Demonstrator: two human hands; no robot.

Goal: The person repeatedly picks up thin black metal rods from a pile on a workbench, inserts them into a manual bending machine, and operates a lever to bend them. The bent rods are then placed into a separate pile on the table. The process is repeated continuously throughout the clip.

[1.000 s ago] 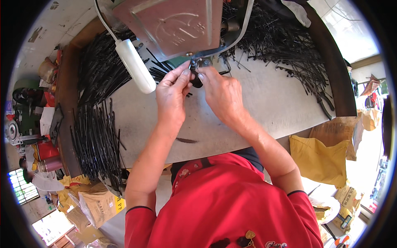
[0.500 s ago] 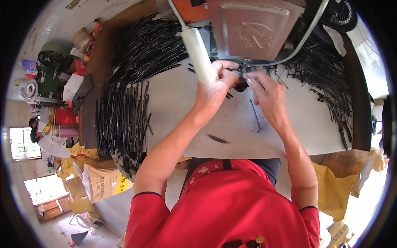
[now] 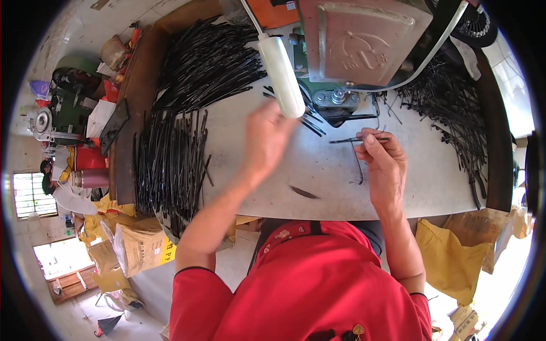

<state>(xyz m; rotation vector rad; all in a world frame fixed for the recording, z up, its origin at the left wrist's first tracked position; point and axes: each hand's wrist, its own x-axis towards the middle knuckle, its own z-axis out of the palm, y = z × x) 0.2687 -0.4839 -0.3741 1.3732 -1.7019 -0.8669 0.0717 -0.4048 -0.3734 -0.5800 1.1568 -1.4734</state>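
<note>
My right hand (image 3: 387, 165) pinches a thin black umbrella rib (image 3: 352, 140) between thumb and fingers, above the worktable (image 3: 256, 187). The rib lies nearly level, with a thinner piece slanting across it. My left hand (image 3: 266, 136) is blurred by motion, left of the white tube lamp (image 3: 281, 77); its fingertips are smeared, near several short black ribs (image 3: 313, 126). Beyond my hands stands a green machine with a metal head (image 3: 336, 98) and a pinkish cover (image 3: 364, 42). Another thin rib (image 3: 357, 165) lies on the table left of my right hand.
Two heaps of black ribs lie at the left, a far one (image 3: 207, 65) and a nearer one (image 3: 170, 165). A tangled pile of joined ribs (image 3: 449, 108) covers the right side. A dark sliver (image 3: 304, 192) lies near the front edge. A raised brown board (image 3: 500, 136) borders the right.
Both hands have left the machine head. My right hand has come nearer with the rib in it; my left hand has moved left and slightly nearer. The view has shifted slightly.
</note>
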